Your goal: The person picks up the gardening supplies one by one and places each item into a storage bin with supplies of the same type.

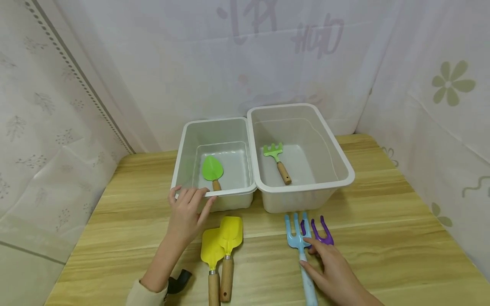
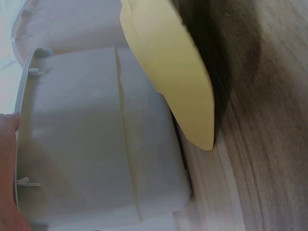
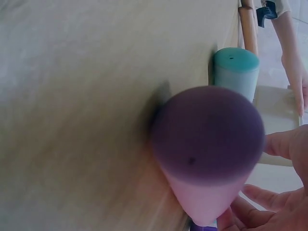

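My left hand [image 1: 186, 212] holds the front rim of the left white bin [image 1: 241, 192], fingers over the edge and thumb along the outside. Inside lies a green trowel [image 1: 212, 169] with a wooden handle. Two yellow shovels [image 1: 231, 233] lie partly overlapped beside the left forearm. My right hand [image 1: 331, 272] hovers low over a purple hand fork [image 1: 325, 239], whose pink handle [image 3: 207, 192] shows in the right wrist view. Its thumb and forefinger, spread apart, reach to the light blue hand fork [image 1: 307, 280]. Whether they press on it is unclear.
A deeper white bin [image 1: 302, 196] stands against the left one and holds a green rake [image 1: 283, 172] with a wooden handle. A black curved object [image 1: 179, 281] lies by the left sleeve. Patterned cloth [image 1: 153, 63] hangs around the wooden table [image 1: 398, 238].
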A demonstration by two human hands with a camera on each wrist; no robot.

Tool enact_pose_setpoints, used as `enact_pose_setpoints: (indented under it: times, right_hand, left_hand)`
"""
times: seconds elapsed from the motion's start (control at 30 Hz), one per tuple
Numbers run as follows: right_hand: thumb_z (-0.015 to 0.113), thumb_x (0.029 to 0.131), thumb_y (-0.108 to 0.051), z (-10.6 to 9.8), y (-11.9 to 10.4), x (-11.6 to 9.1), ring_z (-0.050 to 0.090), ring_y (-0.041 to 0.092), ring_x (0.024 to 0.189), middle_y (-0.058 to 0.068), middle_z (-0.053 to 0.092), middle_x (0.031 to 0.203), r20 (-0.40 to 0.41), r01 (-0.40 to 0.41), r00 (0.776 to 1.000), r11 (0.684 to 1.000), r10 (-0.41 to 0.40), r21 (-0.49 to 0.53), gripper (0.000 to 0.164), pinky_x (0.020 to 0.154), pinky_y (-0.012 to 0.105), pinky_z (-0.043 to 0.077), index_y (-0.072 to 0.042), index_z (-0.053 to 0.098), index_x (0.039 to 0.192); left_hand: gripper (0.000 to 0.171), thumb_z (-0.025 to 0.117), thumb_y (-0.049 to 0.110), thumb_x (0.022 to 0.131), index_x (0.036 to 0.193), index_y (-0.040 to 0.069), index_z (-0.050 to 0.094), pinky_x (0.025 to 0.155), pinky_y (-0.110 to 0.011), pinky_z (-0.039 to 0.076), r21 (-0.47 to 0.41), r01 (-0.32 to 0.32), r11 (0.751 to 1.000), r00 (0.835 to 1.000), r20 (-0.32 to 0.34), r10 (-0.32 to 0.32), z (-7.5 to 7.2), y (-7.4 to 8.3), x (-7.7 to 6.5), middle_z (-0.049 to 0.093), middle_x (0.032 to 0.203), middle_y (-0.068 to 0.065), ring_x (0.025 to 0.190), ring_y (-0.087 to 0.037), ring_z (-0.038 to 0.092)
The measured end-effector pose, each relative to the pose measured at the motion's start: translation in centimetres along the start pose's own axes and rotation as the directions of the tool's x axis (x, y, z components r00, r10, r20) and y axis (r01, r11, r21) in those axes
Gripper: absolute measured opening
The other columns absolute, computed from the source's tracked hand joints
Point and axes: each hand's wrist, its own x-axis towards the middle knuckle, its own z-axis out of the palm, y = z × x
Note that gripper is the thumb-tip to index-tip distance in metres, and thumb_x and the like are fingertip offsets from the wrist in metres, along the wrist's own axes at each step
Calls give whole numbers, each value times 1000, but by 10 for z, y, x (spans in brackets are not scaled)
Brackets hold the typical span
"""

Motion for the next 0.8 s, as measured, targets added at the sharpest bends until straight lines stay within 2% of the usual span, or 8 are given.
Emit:
enact_pose_setpoints:
  times: [0.2,0.4,0.8]
  right_hand:
    - [89,85,-26,-4,-4,3,60,3,88,-17,66,92,108,-110,988,993,106,33,51,80,30,53,-14,70,131]
    - [88,86,-28,-5,-6,6,62,4,87,-16,67,90,182,-151,973,987,139,52,54,81,31,55,-12,68,133]
    - [91,82,-21,1,-4,5,50,-3,79,-18,59,87,137,-106,985,994,101,26,53,75,28,51,-11,71,129]
  left_hand:
    - [52,49,45,112,103,-2,69,101,-66,32,3,3,1000,1000,16,-3,-1,-1,0,72,89,-15,86,-35,62]
    - [53,46,46,112,102,-2,69,100,-65,32,0,5,1000,1000,9,-5,-2,-1,0,73,90,-15,87,-34,62]
    - [55,46,47,112,102,-1,69,100,-65,33,10,4,1000,1000,9,-4,-1,0,-1,72,89,-14,87,-34,62]
